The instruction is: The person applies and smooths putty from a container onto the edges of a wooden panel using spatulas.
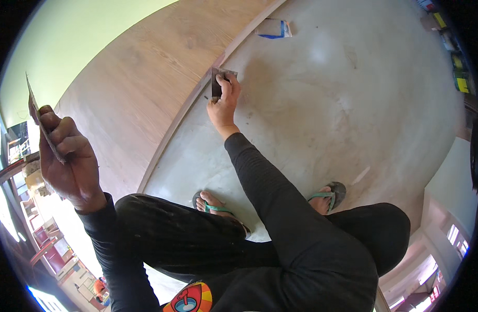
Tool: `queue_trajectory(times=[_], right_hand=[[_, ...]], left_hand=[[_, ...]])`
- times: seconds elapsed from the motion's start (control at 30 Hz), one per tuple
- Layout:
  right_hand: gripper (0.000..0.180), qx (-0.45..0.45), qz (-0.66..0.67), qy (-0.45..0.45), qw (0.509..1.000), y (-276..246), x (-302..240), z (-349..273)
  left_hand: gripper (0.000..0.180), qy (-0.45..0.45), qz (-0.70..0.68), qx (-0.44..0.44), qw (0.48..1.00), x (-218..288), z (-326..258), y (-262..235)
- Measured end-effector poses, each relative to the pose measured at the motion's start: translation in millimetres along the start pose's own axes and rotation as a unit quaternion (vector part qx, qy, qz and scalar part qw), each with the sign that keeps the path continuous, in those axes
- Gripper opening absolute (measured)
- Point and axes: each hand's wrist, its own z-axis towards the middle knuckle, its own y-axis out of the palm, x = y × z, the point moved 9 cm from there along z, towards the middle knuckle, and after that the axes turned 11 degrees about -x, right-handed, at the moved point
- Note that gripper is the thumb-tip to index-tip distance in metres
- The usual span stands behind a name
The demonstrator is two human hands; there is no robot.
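My left hand (pixel 72 151) is raised at the left, fingers curled round a thin flat scraper plate (pixel 52 144). The plate is seen nearly edge-on, and brownish material clings to its upper part. Further out, my right hand (pixel 224 106) grips a dark, square-edged scraper (pixel 216 87) with thumb and fingers. That scraper is against or just beside the narrow skirting strip (pixel 187 106), where the wood-grain panel (pixel 140 67) meets the grey floor (pixel 301 104); exact contact cannot be made out.
A torn blue and white packet (pixel 275 30) lies near the strip's far end. My feet, in green-strapped flip-flops (pixel 218 208), are on the smudged floor. Several boxes and packages (pixel 457 62) line the far right. Furniture (pixel 46 229) shows at the lower left.
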Motion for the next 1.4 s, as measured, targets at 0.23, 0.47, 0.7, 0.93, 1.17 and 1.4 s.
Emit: queue_trajectory(times=[0.23, 0.47, 0.7, 0.93, 1.17, 1.4], right_hand=[[0.048, -0.061, 0.134, -0.018, 0.989, 44.9, -44.0, -49.2], [0.042, 0.016, 0.137, 0.004, 0.99, -14.7, 2.1, 28.2], [0.046, -0.003, 0.086, 0.025, 0.996, 13.8, 8.2, -0.4], [0.042, -0.116, 0.209, 0.078, 0.968, 21.5, -6.5, -38.7], [0.055, 0.052, -0.034, -0.026, 0.998, -30.5, 4.4, 23.3], [0.05, -0.016, 0.036, -0.04, 0.998, 26.1, -13.8, -7.6]], left_hand=[[0.029, 0.007, -0.012, 0.001, 1.0, 6.2, -5.6, 2.2], [0.028, 0.005, -0.012, -0.006, 1.0, 14.1, -9.4, -2.5], [0.027, -0.006, -0.011, -0.033, 0.999, 1.0, -1.5, 5.0], [0.027, -0.009, -0.017, -0.027, 0.999, 1.8, 0.5, 5.3], [0.027, 0.003, -0.009, -0.017, 1.0, 7.3, -5.4, 0.6], [0.026, 0.017, 0.007, -0.002, 1.0, 11.0, -9.3, 2.7]])
